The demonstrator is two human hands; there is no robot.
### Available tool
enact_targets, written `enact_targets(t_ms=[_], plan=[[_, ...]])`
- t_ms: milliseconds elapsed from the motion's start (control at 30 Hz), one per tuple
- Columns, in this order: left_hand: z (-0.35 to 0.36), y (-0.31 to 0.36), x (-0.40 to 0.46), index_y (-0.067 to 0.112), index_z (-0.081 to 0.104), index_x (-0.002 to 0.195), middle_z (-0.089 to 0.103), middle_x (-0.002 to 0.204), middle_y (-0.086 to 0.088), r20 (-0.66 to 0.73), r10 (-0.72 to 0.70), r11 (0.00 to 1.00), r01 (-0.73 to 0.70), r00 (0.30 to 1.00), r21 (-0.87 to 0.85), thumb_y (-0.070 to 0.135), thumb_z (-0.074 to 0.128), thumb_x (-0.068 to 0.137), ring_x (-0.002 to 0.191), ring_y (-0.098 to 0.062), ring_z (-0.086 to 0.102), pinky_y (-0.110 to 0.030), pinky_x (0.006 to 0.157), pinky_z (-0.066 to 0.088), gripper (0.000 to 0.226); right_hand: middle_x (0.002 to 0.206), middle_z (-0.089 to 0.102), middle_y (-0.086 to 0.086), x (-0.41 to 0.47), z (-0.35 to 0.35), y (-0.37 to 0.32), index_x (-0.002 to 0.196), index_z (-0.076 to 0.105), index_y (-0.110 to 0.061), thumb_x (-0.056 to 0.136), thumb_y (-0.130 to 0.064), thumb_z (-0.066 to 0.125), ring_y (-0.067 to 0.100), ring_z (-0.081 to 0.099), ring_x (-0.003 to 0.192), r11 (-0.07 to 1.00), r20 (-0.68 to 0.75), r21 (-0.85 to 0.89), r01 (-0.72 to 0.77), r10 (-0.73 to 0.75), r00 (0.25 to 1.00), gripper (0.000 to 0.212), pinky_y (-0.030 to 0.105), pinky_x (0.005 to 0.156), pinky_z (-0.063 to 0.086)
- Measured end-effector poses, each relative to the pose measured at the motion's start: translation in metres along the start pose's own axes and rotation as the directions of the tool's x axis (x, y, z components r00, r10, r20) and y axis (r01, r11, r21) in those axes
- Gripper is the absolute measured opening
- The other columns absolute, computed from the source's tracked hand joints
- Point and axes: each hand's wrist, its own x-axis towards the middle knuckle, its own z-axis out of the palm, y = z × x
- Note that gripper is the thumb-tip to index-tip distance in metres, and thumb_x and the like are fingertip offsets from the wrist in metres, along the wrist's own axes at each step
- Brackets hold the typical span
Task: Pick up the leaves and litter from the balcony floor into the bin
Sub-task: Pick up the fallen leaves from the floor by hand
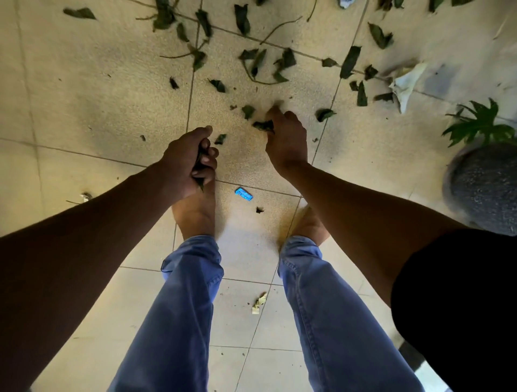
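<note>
Green leaves (350, 62) lie scattered over the tiled floor (84, 92), mostly beyond your hands. Your left hand (187, 161) is fisted around a gathered bunch of leaves. Your right hand (282, 134) pinches a leaf clump (263, 125) at floor level. A blue wrapper (244, 193) lies between your feet.

pot (486, 187) cut off, white litter (345, 3) cropped

Dark green leaves (349, 61) scattered on tiled floor; blue wrapper (244, 194) flat btwn feet.
</note>
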Motion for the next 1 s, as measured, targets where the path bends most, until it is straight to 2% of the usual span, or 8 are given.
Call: enact_targets(t_ms=[133,233,367,500,600,733,833,1000], plan=[[-0.006,-0.003,0.000,0.022,0.043,0.062,0.042,0.058,0.006,0.010,-0.006,0.999,0.006,1.000,-0.032,0.035,0.055,0.100,0.037,-0.002,0.034,-0.016,0.029,0.019,0.042,0.108,0.066,0.012,0.000,-0.002,0.000,0.111,0.069,-0.013,0.090,-0.006,0.062,0.028,0.063,0.100,0.998,0.002,0.005,-0.065,0.065,0.998,0.024,0.024,0.075,0.037],[-0.011,-0.006,0.000,0.022,0.043,0.062,0.043,0.059,0.006,0.024,-0.013,0.997,0.015,1.000,-0.072,0.036,0.056,0.100,0.039,-0.003,0.034,-0.016,0.030,0.019,0.042,0.096,0.075,0.003,0.002,-0.011,-0.017,0.094,0.075,-0.016,0.085,-0.005,0.068,0.022,0.071,0.094,0.920,0.023,0.264,-0.289,0.294,0.956,0.016,0.025,0.081,0.052],[-0.013,-0.013,-0.003,0.023,0.043,0.061,0.042,0.058,0.006,0.028,-0.025,0.985,0.030,0.999,-0.171,0.038,0.055,0.100,0.039,-0.003,0.035,-0.015,0.031,0.019,0.043,0.080,0.074,0.011,-0.025,-0.043,-0.066,0.083,0.070,-0.002,0.081,0.012,0.075,0.021,0.073,0.069,0.378,0.412,0.775,-0.507,0.306,0.858,0.015,0.036,0.066,0.064],[-0.006,-0.019,-0.013,0.021,0.051,0.066,0.046,0.053,0.008,0.069,0.024,0.968,-0.006,0.997,-0.253,0.036,0.052,0.101,0.036,-0.004,0.041,-0.016,0.030,0.028,0.038,0.082,0.071,0.014,-0.067,-0.068,-0.109,0.086,0.066,0.000,0.091,0.017,0.056,0.021,0.071,0.071,-0.102,0.630,0.767,-0.633,-0.062,0.774,0.021,0.029,0.067,0.062],[0.001,-0.022,-0.027,0.017,0.060,0.063,0.053,0.051,0.004,0.170,0.063,0.938,0.000,0.983,-0.347,0.039,0.048,0.102,0.047,-0.009,0.056,-0.014,0.045,0.047,0.046,0.077,0.071,0.009,-0.089,-0.068,-0.125,0.086,0.062,-0.001,0.095,0.017,0.048,0.017,0.071,0.071,-0.246,0.674,0.686,-0.684,-0.139,0.726,0.025,0.026,0.063,0.061],[-0.005,-0.021,-0.028,0.017,0.052,0.064,0.049,0.048,0.003,0.217,0.053,0.944,0.022,0.975,-0.329,0.049,0.044,0.102,0.041,-0.010,0.051,-0.015,0.043,0.042,0.050,0.075,0.070,0.011,-0.096,-0.062,-0.136,0.089,0.067,0.001,0.089,0.016,0.061,0.019,0.071,0.066,-0.060,0.607,0.795,-0.604,0.074,0.791,0.016,0.030,0.068,0.063],[-0.002,-0.027,-0.025,0.019,0.049,0.064,0.049,0.049,0.004,0.151,0.083,0.942,-0.028,0.985,-0.335,0.043,0.043,0.104,0.042,-0.010,0.051,-0.014,0.043,0.041,0.047,0.078,0.076,0.007,-0.100,-0.051,-0.140,0.083,0.077,-0.011,0.080,0.006,0.072,0.022,0.073,0.073,0.459,0.330,0.765,-0.451,0.322,0.887,0.018,0.041,0.077,0.063],[0.009,-0.036,-0.025,0.015,0.057,0.066,0.057,0.055,0.004,0.197,0.167,0.909,-0.073,0.966,-0.410,0.032,0.042,0.106,0.054,-0.010,0.062,-0.018,0.058,0.055,0.047,0.080,0.072,0.006,-0.107,-0.050,-0.146,0.082,0.078,-0.014,0.083,-0.008,0.065,0.028,0.067,0.074,0.929,0.007,0.344,-0.135,0.141,0.990,0.015,0.032,0.064,0.051]])
